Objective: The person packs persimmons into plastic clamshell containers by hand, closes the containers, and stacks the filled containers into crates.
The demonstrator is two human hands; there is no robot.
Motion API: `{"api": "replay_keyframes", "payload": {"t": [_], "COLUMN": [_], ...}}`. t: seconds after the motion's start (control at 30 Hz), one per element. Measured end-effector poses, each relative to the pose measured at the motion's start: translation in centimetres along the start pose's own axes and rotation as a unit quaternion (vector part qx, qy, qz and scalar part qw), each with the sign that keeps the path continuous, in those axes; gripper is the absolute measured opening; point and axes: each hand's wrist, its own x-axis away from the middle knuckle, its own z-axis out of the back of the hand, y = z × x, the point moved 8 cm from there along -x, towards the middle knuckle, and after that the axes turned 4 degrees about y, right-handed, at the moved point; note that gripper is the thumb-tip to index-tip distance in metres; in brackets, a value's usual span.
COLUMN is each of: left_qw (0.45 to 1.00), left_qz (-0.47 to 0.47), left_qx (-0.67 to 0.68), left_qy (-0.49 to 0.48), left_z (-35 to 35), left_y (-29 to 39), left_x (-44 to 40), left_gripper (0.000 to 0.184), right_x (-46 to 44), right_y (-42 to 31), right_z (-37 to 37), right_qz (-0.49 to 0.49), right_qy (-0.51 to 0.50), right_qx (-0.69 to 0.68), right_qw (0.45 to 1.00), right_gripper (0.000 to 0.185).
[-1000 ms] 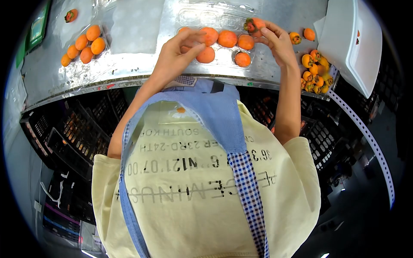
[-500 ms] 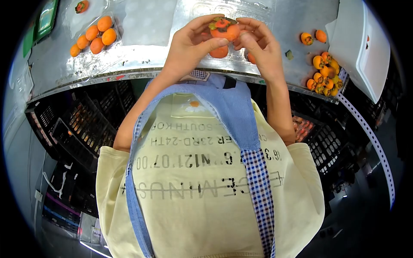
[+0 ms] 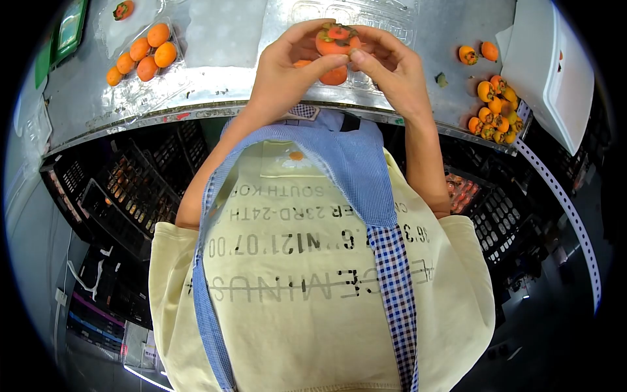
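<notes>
Head view: you have both hands raised in front of you over the near part of the counter (image 3: 215, 85).
Left hand: your left hand (image 3: 294, 68) curls round one side of the persimmon (image 3: 337, 44), thumb along its near lower edge, pinching it.
Right hand: your right hand (image 3: 394, 68) pinches the same fruit from the other side, thumb tip at its lower edge; its far fingers are partly hidden.
Persimmon: it sits between your two hands, above the counter, leafy cap turned up towards you.
Under your hands: an orange fruit (image 3: 334, 76) shows below your thumbs, with part of another beside it; a clear plastic tray (image 3: 385, 12) extends beyond.
To your left: six orange fruits (image 3: 146, 68) sit grouped in clear packaging, and a single capped fruit (image 3: 123, 10) lies farther back.
To your right: a leaf scrap (image 3: 441, 80), two loose fruits (image 3: 467, 55), then a heap of persimmons (image 3: 499, 117) near the counter's edge, close to a white bin (image 3: 552, 72).
</notes>
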Motion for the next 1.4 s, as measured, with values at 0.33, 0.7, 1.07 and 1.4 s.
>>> {"api": "replay_keyframes", "payload": {"t": [0.33, 0.7, 1.07, 1.4], "left_qw": [0.947, 0.996, 0.997, 0.996], "left_qz": [-0.18, -0.046, -0.017, -0.028], "left_qx": [-0.264, -0.072, -0.074, -0.074], "left_qy": [0.025, -0.017, -0.022, 0.041], "left_z": [-0.2, -0.3, -1.0, -1.5], "left_y": [3.2, 0.5, 0.3, 0.6], "left_x": [0.4, 0.4, 0.5, -1.0], "left_gripper": [0.053, 0.056, 0.052, 0.028], "right_x": [0.0, -0.1, -0.2, 0.0], "right_y": [0.4, 2.1, 2.1, 1.7], "right_z": [-1.9, -1.4, -1.1, -1.4], "right_qz": [-0.025, -0.105, -0.115, -0.085], "right_qy": [-0.013, -0.064, -0.036, -0.039], "right_qx": [-0.025, -0.329, -0.322, -0.29], "right_qw": [0.999, 0.936, 0.939, 0.953], "right_gripper": [0.048, 0.041, 0.049, 0.049]}}
